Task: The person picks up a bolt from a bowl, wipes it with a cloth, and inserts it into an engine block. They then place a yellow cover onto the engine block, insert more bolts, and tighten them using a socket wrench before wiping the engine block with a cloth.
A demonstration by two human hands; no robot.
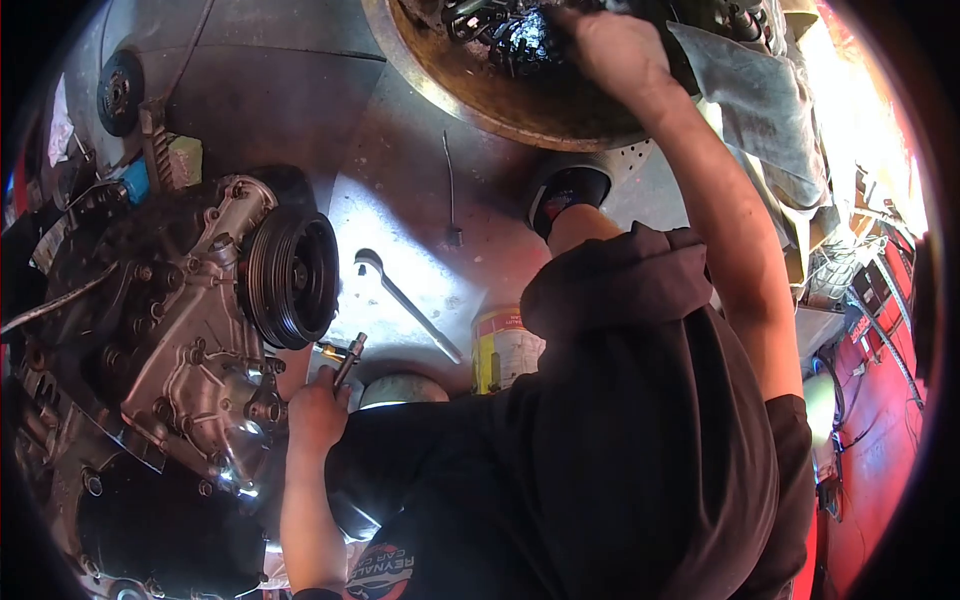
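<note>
My left hand (pixel 318 412) is closed around a socket wrench (pixel 350 362) with a silver socket end pointing up. It is close beside the engine block (pixel 190 340), just below the black grooved crankshaft pulley (pixel 292 278). At the top, my right hand (pixel 622 58) reaches over a large round basin (pixel 470 118). Dark, oily metal parts (pixel 500 35) lie in the basin under a bright patch of light. The fingertips of this hand blend into the dark parts, and I cannot tell what they hold.
A long-handled ratchet (pixel 410 305) lies on the floor between the engine and my leg. A thin rod with a socket end (pixel 453 200) lies farther up. A yellow-labelled can (pixel 507 350) stands near my knee. Grey cloth (pixel 755 110) hangs right of the basin.
</note>
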